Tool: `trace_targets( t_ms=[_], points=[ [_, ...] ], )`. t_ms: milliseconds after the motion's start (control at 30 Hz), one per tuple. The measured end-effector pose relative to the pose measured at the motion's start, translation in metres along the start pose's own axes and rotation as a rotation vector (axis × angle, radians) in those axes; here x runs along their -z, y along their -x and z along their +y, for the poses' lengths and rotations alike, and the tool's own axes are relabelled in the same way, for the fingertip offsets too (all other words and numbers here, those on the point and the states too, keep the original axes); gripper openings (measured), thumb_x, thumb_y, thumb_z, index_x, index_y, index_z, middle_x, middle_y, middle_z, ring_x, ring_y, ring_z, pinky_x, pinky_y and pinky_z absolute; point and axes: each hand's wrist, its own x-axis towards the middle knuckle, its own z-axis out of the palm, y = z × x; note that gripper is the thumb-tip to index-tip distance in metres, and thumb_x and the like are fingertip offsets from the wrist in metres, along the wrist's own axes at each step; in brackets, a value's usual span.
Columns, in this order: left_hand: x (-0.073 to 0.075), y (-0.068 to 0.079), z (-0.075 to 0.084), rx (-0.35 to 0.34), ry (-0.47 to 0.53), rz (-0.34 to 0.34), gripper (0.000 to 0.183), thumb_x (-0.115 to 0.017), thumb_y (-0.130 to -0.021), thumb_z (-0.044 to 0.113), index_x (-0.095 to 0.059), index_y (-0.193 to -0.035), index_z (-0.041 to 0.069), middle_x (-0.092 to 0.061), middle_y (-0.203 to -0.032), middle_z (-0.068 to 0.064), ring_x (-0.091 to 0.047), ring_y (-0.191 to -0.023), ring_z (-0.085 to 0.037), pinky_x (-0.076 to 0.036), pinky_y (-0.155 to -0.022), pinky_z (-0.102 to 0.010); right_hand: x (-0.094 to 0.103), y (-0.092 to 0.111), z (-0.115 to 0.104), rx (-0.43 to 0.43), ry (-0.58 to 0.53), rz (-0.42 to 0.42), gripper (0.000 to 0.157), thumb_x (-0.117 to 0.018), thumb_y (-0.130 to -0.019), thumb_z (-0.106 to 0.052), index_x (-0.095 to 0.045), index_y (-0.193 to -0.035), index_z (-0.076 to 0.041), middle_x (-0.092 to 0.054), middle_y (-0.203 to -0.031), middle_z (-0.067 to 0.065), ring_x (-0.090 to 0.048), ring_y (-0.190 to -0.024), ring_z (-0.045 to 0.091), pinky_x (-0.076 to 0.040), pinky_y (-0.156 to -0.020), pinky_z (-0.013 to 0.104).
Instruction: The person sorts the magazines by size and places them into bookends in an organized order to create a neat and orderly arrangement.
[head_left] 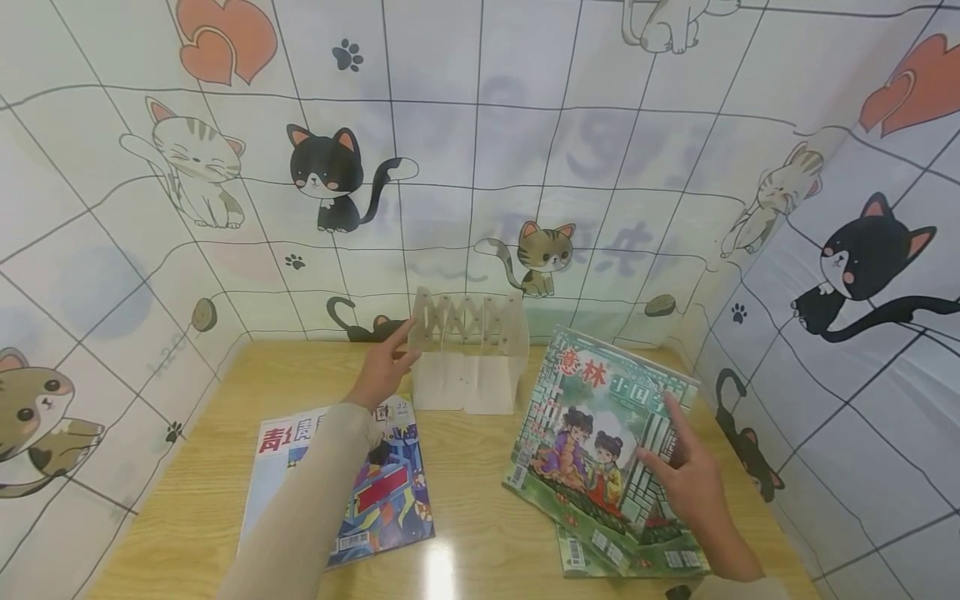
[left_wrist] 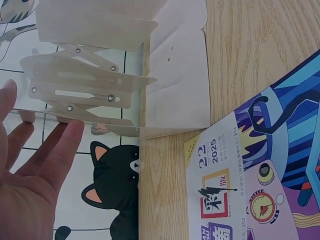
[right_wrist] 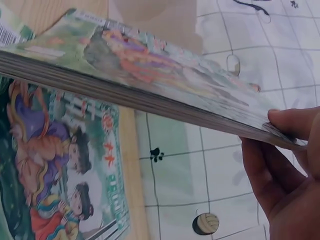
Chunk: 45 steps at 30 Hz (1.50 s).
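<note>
A white expandable book rack stands against the back wall, its crossed riveted slats showing between upright panels. My left hand is at the rack's left end, its fingers touching the outer side of the translucent end panel. On the right, my right hand pinches the edge of a green magazine between thumb and fingers. This magazine, with two illustrated children on its cover, is tilted up in the right wrist view. Beneath it lies another magazine with matching cover art.
Left of the rack, colourful magazines lie overlapping on the wooden table, partly hidden by my left sleeve. Cat-printed cloth walls enclose the table at the back and sides.
</note>
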Motion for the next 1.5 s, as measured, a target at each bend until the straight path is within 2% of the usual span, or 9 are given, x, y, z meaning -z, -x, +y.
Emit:
trace_targets(
  t_ms=[100,267,433,700,1000,1367,1500],
  points=[
    [0.000,0.000,0.000,-0.004,-0.003,0.001,0.063,-0.060,-0.098,0.018,-0.032,-0.153,0.026,-0.048,-0.143,-0.015,-0.064,-0.106,-0.031,-0.055,-0.083,-0.042,-0.001,0.001,-0.006,0.059,0.033,0.052,0.092,-0.080,-0.080,-0.012,-0.028,-0.154,-0.034,-0.038,-0.054,-0.001,-0.035,-0.049,0.010,-0.035,-0.041,0.026],
    [-0.001,0.000,0.001,-0.005,0.001,0.009,0.063,-0.060,-0.098,0.017,-0.032,-0.153,0.025,-0.048,-0.143,-0.015,-0.064,-0.105,-0.032,-0.055,-0.083,-0.043,-0.005,0.000,-0.016,0.153,0.027,0.112,0.093,-0.082,-0.075,-0.004,-0.035,-0.152,-0.026,-0.036,-0.052,-0.004,-0.032,-0.048,0.006,-0.032,-0.040,0.024],
    [-0.002,0.001,0.001,-0.004,0.001,0.007,0.062,-0.059,-0.098,0.019,-0.031,-0.154,0.026,-0.047,-0.144,-0.015,-0.063,-0.106,-0.031,-0.055,-0.084,-0.043,-0.010,0.002,-0.023,0.198,0.069,0.157,0.093,-0.083,-0.074,-0.003,-0.037,-0.152,-0.024,-0.036,-0.054,-0.006,-0.030,-0.048,0.006,-0.030,-0.039,0.024],
    [-0.001,0.001,0.002,-0.002,-0.006,0.012,0.063,-0.060,-0.098,0.018,-0.031,-0.154,0.027,-0.048,-0.144,-0.014,-0.064,-0.106,-0.031,-0.055,-0.083,-0.043,-0.018,0.000,-0.031,0.206,0.061,0.192,0.094,-0.083,-0.074,-0.003,-0.036,-0.152,-0.025,-0.034,-0.054,-0.007,-0.029,-0.048,0.006,-0.030,-0.039,0.024],
    [-0.002,0.001,0.003,0.007,0.003,0.010,0.063,-0.060,-0.098,0.017,-0.032,-0.153,0.025,-0.047,-0.144,-0.015,-0.064,-0.106,-0.031,-0.056,-0.082,-0.042,-0.031,-0.003,-0.043,0.246,-0.046,0.251,0.093,-0.082,-0.073,0.002,-0.037,-0.151,-0.021,-0.031,-0.051,-0.009,-0.029,-0.045,0.005,-0.031,-0.038,0.019],
    [-0.002,0.002,0.000,0.029,0.013,0.011,0.064,-0.060,-0.098,0.021,-0.030,-0.153,0.034,-0.046,-0.146,-0.013,-0.063,-0.107,-0.030,-0.055,-0.082,-0.042,-0.056,-0.010,-0.046,0.286,-0.036,0.325,0.091,-0.080,-0.076,0.001,-0.035,-0.152,-0.020,-0.031,-0.049,-0.011,-0.027,-0.042,0.000,-0.029,-0.034,0.018],
    [-0.002,0.001,-0.001,0.024,0.011,0.008,0.064,-0.059,-0.098,0.021,-0.030,-0.154,0.032,-0.046,-0.146,-0.014,-0.062,-0.109,-0.031,-0.055,-0.083,-0.042,-0.063,-0.011,-0.047,0.287,-0.051,0.333,0.090,-0.079,-0.078,0.002,-0.034,-0.153,-0.019,-0.031,-0.051,-0.010,-0.024,-0.041,-0.002,-0.027,-0.032,0.018]
  ],
)
